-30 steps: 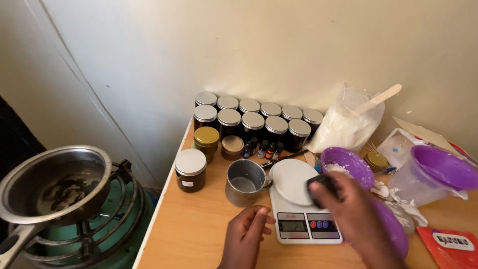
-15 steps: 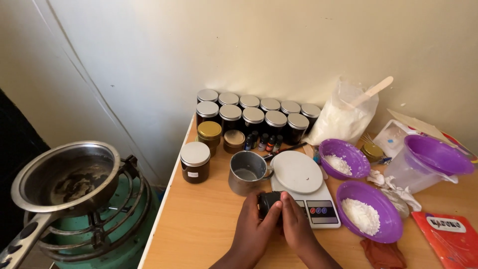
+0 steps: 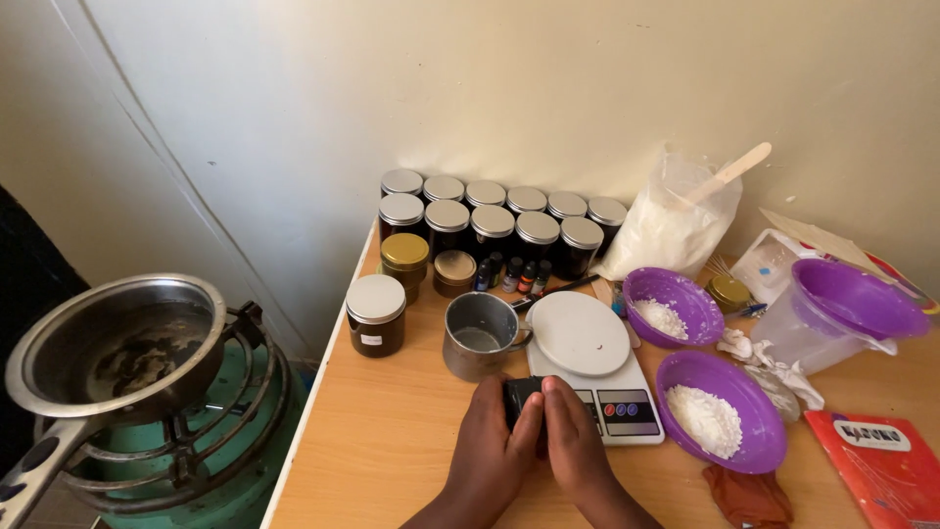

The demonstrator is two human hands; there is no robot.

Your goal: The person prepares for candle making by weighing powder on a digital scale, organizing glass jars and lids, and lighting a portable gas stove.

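My left hand [image 3: 487,446] and my right hand [image 3: 578,451] meet at the table's front edge, both wrapped around a small black object [image 3: 517,397]. They sit just in front of a white kitchen scale [image 3: 587,362] with a round white platter. A metal mug [image 3: 477,336] stands left of the scale. Right of it are two purple bowls of white powder, one near [image 3: 723,411] and one farther back [image 3: 674,304].
Several dark jars with silver lids [image 3: 494,227] line the wall, with a white-lidded jar [image 3: 376,313] apart at the left. A bag of white powder [image 3: 668,227], a purple-rimmed jug [image 3: 832,315] and a red booklet [image 3: 886,460] lie right. A metal pan [image 3: 108,348] sits on a green burner [image 3: 211,431].
My right hand came back from the scale's platter to the table's front edge. Both hands now close together on the black object. The view has shifted slightly.
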